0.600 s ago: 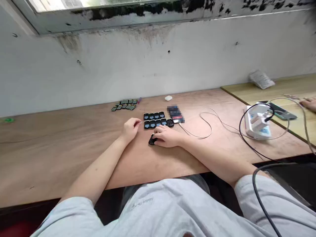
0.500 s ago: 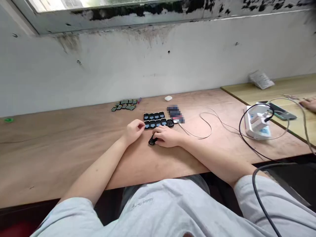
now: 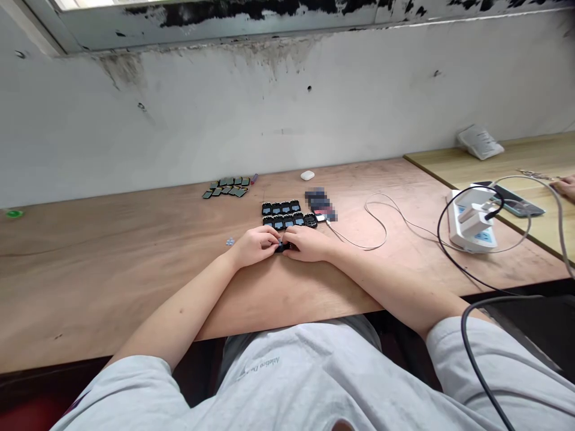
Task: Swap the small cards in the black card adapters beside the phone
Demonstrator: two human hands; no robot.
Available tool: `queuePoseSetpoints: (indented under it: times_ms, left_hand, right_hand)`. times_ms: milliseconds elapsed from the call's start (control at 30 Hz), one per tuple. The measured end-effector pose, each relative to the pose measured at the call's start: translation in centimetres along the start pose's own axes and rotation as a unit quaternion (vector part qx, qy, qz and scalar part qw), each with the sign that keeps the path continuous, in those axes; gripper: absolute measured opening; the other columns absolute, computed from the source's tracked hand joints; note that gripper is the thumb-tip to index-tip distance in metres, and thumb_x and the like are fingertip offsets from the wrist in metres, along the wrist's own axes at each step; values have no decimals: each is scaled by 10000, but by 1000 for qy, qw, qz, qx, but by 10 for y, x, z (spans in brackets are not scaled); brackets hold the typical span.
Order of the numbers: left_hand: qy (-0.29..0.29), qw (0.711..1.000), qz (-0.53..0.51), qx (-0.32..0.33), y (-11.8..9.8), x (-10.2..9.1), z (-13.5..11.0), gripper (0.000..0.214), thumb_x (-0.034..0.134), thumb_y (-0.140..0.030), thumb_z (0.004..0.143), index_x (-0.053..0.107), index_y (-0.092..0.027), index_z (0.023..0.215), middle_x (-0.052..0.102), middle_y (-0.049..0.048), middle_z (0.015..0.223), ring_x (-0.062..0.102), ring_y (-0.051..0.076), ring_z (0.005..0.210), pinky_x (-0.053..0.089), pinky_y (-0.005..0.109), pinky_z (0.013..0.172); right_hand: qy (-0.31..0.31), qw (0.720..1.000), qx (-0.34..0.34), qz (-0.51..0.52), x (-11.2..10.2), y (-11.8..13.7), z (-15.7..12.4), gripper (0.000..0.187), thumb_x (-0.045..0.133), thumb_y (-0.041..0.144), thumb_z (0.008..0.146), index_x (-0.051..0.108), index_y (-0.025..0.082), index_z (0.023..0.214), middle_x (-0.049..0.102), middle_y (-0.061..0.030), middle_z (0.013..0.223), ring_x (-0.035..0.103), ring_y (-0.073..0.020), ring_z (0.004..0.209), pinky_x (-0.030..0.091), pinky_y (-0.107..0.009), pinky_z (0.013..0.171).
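Note:
A small black plastic part [image 3: 282, 247] lies between my two hands near the table's front edge, mostly covered by fingers. My right hand [image 3: 309, 244] is closed on its right side. From the left, the pinched fingers of my left hand [image 3: 254, 246] meet the part; a bluish bit shows by the fingertips, too small to name. Just beyond my hands, similar black parts with blue-grey inner faces [image 3: 278, 222] stand in two rows. An unfilled-looking black part [image 3: 310, 219] ends the nearer row. Tiny pale-blue pieces [image 3: 230, 242] lie left of my left hand.
Several greenish square pieces [image 3: 227, 187] lie near the wall. A blurred-out dark object [image 3: 320, 204] joins a white cable [image 3: 354, 244]. At right are a power strip [image 3: 471, 230], a phone [image 3: 516, 202] and another person's hand [image 3: 566, 187]. A white case [image 3: 308, 175] sits at the back.
My left hand has moved right, from beside the nearer row to the black part, uncovering the tiny pale-blue pieces. The part has shifted slightly away from me with my right hand.

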State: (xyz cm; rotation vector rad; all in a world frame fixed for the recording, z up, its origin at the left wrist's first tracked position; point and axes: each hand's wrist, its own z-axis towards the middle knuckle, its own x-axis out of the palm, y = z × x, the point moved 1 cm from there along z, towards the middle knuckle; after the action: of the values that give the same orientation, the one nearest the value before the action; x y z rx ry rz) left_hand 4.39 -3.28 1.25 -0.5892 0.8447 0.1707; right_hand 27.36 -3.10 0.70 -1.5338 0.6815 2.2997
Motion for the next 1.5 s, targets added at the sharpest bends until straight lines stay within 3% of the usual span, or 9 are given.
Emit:
queuePoseSetpoints:
  times_ms: [367,700,1000,1300,1500]
  left_hand:
    - [52,999,3,10,1,-4,2,126,649,-190,916,771,-215,900,753,75,1027,686,201,980,581,344,885]
    - [38,997,14,67,-1,-3,5,133,689,-198,889,789,-241,813,797,37,862,709,215,901,582,394,895]
    - [47,998,45,21,-1,-6,2,75,713,-239,872,782,-230,903,707,83,1010,668,207,947,573,360,874]
    - [86,995,35,29,8,-4,-1,153,724,-241,867,812,-250,992,747,92,1107,697,221,1010,586,362,906]
    - [78,997,-26,1,10,1,-2,156,690,-225,898,810,-246,997,746,86,1187,698,212,1077,583,346,951]
  right_hand:
    - [1,1000,7,18,-1,-1,0,146,675,264,910,674,167,1019,638,-66,974,573,-197,867,404,-299,761]
    - [-1,1000,7,24,2,-3,1,120,666,278,908,668,180,977,632,-59,957,571,-196,859,402,-297,758]
    - [1,999,8,34,-5,0,1,129,671,240,900,685,175,1011,638,-57,955,574,-192,845,395,-292,742]
    - [-3,999,5,41,-1,-3,1,136,668,242,902,687,173,1018,640,-61,964,594,-200,869,428,-297,767]
    - [5,999,16,43,-2,-3,0,138,672,237,905,701,170,1022,648,-72,985,605,-206,888,451,-302,780]
